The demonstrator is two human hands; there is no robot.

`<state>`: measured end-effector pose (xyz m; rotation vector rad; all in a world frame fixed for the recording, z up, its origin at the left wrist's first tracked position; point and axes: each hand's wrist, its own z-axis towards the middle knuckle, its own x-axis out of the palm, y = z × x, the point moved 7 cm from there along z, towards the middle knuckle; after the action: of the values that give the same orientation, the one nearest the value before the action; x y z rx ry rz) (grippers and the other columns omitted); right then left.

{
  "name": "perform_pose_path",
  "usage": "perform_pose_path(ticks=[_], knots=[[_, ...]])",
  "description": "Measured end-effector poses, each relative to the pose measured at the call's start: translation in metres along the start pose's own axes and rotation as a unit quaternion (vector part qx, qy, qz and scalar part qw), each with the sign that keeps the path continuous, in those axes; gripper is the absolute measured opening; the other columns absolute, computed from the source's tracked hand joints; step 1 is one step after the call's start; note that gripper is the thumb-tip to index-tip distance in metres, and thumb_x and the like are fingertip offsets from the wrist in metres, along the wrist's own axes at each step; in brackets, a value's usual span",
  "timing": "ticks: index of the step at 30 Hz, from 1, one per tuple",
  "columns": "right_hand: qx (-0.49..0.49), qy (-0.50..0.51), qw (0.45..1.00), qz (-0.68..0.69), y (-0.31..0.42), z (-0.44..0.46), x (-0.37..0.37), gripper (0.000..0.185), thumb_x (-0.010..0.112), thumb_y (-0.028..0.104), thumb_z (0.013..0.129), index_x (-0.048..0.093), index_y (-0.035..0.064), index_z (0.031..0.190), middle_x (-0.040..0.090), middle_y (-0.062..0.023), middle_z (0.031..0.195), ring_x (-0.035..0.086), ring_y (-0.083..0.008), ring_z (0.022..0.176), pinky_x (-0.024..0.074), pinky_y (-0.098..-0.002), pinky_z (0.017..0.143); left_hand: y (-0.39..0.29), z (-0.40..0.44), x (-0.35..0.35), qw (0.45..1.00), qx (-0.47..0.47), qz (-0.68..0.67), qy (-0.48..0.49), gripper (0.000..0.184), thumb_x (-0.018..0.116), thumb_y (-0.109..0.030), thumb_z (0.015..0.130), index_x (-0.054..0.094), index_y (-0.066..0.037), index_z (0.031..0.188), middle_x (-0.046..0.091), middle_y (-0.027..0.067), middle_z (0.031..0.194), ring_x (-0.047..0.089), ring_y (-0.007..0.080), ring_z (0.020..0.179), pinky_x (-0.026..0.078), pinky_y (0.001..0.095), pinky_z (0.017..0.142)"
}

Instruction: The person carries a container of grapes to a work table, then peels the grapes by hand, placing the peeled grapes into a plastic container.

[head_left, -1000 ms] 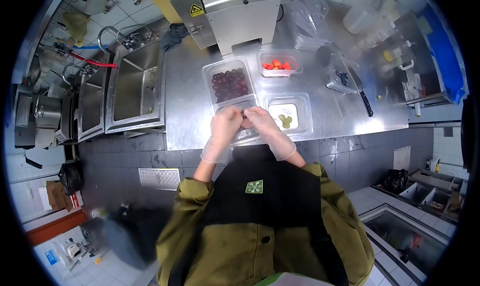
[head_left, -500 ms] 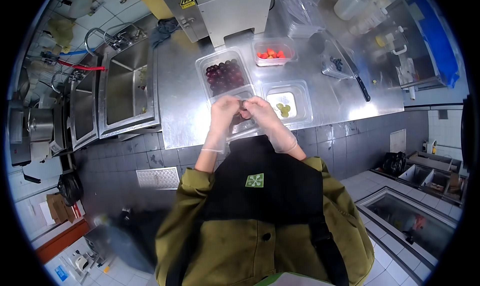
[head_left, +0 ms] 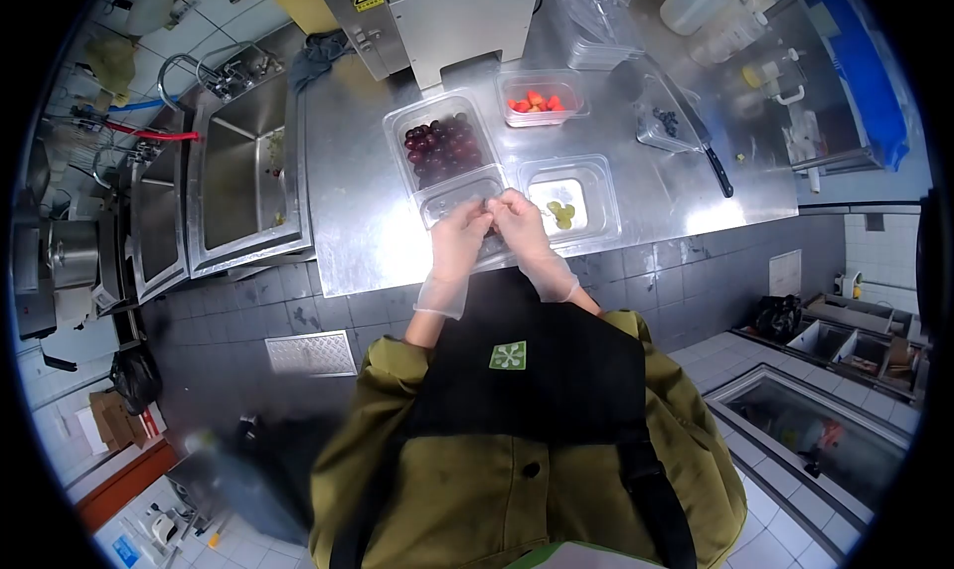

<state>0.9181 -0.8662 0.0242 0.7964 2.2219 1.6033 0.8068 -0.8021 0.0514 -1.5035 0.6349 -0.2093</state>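
Observation:
Both my hands wear clear plastic gloves. My left hand (head_left: 459, 241) and my right hand (head_left: 521, 227) meet with fingers pinched together above a clear container (head_left: 462, 184) near the counter's front edge. Whatever sits between the fingertips is hidden. Just beyond lies a larger clear tub (head_left: 397, 132) with round dark red fruits (head_left: 443, 150) that look like grapes. To the right of my right hand, another clear tub (head_left: 608, 186) holds a few pale green fruit pieces (head_left: 561, 214).
A small tub of cut strawberries (head_left: 535, 103) stands further back. A black-handled knife (head_left: 717, 166) lies at the right, beside a tub with dark blueberries (head_left: 666, 123). A steel machine (head_left: 462, 32) stands at the back; sinks (head_left: 243, 186) are on the left.
My left hand has shifted slightly right and down, and my right hand slightly down, fingertips still together. The view has moved a little.

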Motion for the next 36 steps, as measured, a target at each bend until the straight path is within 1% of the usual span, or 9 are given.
perform_pose_path(ticks=[9,15,18,21,24,27,30,33,36], knots=[[-0.071,-0.023,0.985,-0.157,-0.004,0.008,-0.002,0.014,0.055,0.011,0.087,0.057,0.0022,0.077,0.057,0.0000,0.066,0.052,-0.0053,0.063,0.0429,-0.0215,0.058,0.034,0.006,0.007,0.986,-0.110,-0.115,0.046,0.032,0.064,-0.010,0.082,0.060,0.005,0.110,0.067,0.0149,0.094,0.065,0.0169,0.082,0.051,0.0274,0.074],[-0.055,-0.018,0.994,-0.097,-0.009,0.011,-0.002,0.013,0.053,0.005,0.087,0.053,0.0035,0.075,0.055,0.0007,0.065,0.051,-0.0049,0.063,0.0429,-0.0212,0.058,0.028,0.003,0.013,0.951,-0.196,-0.223,0.089,0.026,0.057,-0.004,0.086,0.058,0.001,0.112,0.062,0.0063,0.098,0.058,0.0118,0.086,0.046,0.0235,0.078],[-0.049,-0.013,0.996,-0.078,-0.019,0.015,-0.001,0.007,0.058,0.008,0.084,0.055,0.0020,0.083,0.054,-0.0044,0.063,0.052,-0.0103,0.061,0.0434,-0.0275,0.057,0.022,0.003,0.012,0.942,-0.207,-0.245,0.097,0.027,0.056,-0.005,0.086,0.058,0.001,0.113,0.062,0.0052,0.099,0.057,0.0117,0.086,0.046,0.0242,0.078],[-0.060,0.044,0.996,0.043,-0.002,0.005,0.011,0.006,0.051,0.000,0.087,0.051,0.0051,0.086,0.055,0.0016,0.074,0.051,-0.0055,0.067,0.0433,-0.0214,0.061,0.021,0.004,0.009,0.940,-0.201,-0.253,0.108,0.029,0.057,-0.008,0.086,0.057,0.002,0.114,0.061,0.0065,0.100,0.058,0.0135,0.088,0.047,0.0255,0.079],[-0.084,0.046,0.995,-0.019,-0.004,0.004,0.010,0.006,0.051,-0.001,0.087,0.050,0.0052,0.088,0.055,0.0023,0.076,0.050,-0.0040,0.071,0.0433,-0.0211,0.063,0.025,0.008,0.004,0.944,-0.190,-0.253,0.091,0.027,0.056,-0.012,0.087,0.059,0.000,0.111,0.059,0.0030,0.094,0.053,0.0102,0.081,0.044,0.0228,0.075],[-0.111,0.000,0.989,-0.100,0.005,-0.001,0.004,0.006,0.055,0.004,0.086,0.051,0.0064,0.090,0.058,-0.0016,0.075,0.056,-0.0107,0.069,0.0455,-0.0246,0.062,0.015,0.011,-0.005,0.939,-0.189,-0.283,0.048,0.023,0.056,-0.013,0.087,0.060,-0.001,0.106,0.057,-0.0005,0.086,0.049,0.0077,0.075,0.041,0.0203,0.072],[-0.099,-0.005,0.927,-0.362,0.020,-0.011,0.002,0.010,0.059,0.013,0.085,0.054,0.0080,0.091,0.060,-0.0084,0.078,0.061,-0.0244,0.073,0.0485,-0.0325,0.063,0.016,0.012,-0.012,0.936,-0.206,-0.283,0.038,0.018,0.056,-0.010,0.085,0.063,-0.003,0.100,0.055,-0.0026,0.080,0.048,0.0060,0.072,0.041,0.0192,0.071],[-0.163,0.049,0.853,-0.493,0.022,-0.016,0.016,0.014,0.061,0.020,0.083,0.057,0.0102,0.092,0.060,-0.0121,0.080,0.060,-0.0338,0.079,0.0489,-0.0400,0.065,0.021,0.014,-0.011,0.945,-0.183,-0.266,0.058,0.016,0.055,-0.008,0.084,0.063,-0.002,0.097,0.055,-0.0021,0.077,0.048,0.0065,0.070,0.040,0.0195,0.069],[-0.245,0.028,0.824,-0.509,0.028,-0.020,0.021,0.014,0.059,0.020,0.084,0.060,0.0102,0.094,0.060,-0.0122,0.083,0.061,-0.0325,0.079,0.0492,-0.0406,0.066,0.025,0.014,-0.011,0.953,-0.173,-0.240,0.059,0.016,0.054,-0.007,0.083,0.064,-0.002,0.095,0.054,-0.0016,0.074,0.047,0.0067,0.066,0.040,0.0200,0.064]])
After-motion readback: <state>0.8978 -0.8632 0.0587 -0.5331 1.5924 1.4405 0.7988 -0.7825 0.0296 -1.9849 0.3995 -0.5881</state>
